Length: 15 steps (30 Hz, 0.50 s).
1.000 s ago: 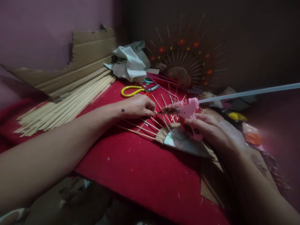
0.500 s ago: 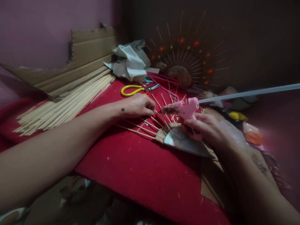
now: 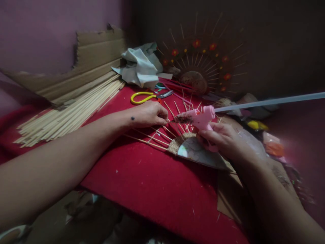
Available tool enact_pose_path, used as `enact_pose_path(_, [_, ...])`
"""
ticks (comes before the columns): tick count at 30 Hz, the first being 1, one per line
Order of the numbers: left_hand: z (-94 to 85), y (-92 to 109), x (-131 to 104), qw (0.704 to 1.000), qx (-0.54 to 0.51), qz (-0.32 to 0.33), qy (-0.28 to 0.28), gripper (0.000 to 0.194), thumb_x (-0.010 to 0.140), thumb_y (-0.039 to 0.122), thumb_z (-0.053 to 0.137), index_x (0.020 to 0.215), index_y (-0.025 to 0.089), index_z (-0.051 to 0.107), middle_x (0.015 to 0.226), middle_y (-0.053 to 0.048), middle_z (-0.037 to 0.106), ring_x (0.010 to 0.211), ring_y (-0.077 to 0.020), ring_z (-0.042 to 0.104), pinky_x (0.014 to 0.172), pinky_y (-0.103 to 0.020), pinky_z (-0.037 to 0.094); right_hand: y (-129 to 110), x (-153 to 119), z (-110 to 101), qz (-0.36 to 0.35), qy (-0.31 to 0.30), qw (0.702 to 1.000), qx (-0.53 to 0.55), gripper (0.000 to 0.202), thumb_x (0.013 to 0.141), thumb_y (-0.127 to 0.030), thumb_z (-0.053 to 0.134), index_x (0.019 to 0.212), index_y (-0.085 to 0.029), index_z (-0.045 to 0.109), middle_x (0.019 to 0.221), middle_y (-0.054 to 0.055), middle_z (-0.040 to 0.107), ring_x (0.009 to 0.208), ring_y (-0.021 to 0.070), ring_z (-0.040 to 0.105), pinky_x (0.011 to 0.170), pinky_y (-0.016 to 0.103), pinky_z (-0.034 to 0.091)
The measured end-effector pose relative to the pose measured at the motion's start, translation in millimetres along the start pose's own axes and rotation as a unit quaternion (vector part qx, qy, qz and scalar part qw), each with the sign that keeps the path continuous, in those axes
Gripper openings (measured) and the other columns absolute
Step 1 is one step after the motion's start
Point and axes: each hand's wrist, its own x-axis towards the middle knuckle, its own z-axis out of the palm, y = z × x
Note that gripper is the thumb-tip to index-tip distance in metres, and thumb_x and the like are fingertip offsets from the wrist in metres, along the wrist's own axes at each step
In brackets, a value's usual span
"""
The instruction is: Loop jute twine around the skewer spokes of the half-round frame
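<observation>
In my right hand [image 3: 223,137] is a pink hot glue gun [image 3: 203,117], its dark, smeared nozzle pointing left. A long translucent glue stick [image 3: 269,101] runs out of its back. My left hand [image 3: 153,113] is closed in a pinch just by the nozzle tip, over the thin sticks [image 3: 162,135] of a fan-shaped piece; what the fingertips hold is too small to make out. The sticks spread out from a half-round base with a braided rim [image 3: 175,144] and a pale patterned face [image 3: 195,152]. My right hand partly covers that base.
Yellow-handled scissors [image 3: 143,97] lie behind my left hand on the red cloth [image 3: 152,183]. A bundle of wooden sticks [image 3: 73,112] and torn cardboard [image 3: 99,51] are at left. A crumpled cloth [image 3: 142,67] and a flowered fan-shaped piece [image 3: 195,79] stand behind; packets [image 3: 274,145] lie right.
Almost nothing differs. The glue gun and both hands stay in nearly the same place, with the nozzle still beside my left fingertips.
</observation>
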Motion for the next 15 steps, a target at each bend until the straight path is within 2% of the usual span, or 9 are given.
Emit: enact_pose_path(15, [-0.2,1.6,-0.7,1.000,0.002,-0.005,0.001,0.018,0.077,0.027,0.057,0.081,0.013,0.069,0.069,-0.002,0.062,0.064,-0.0116,0.051,0.062,-0.025,0.033,0.4,-0.1,-0.4,0.013,0.004,1.000,-0.009,0.033,0.079,-0.044,0.056,0.061,-0.017,0.053,0.053,-0.002,0.048,0.046,0.0073,0.039,0.043,0.023,0.028])
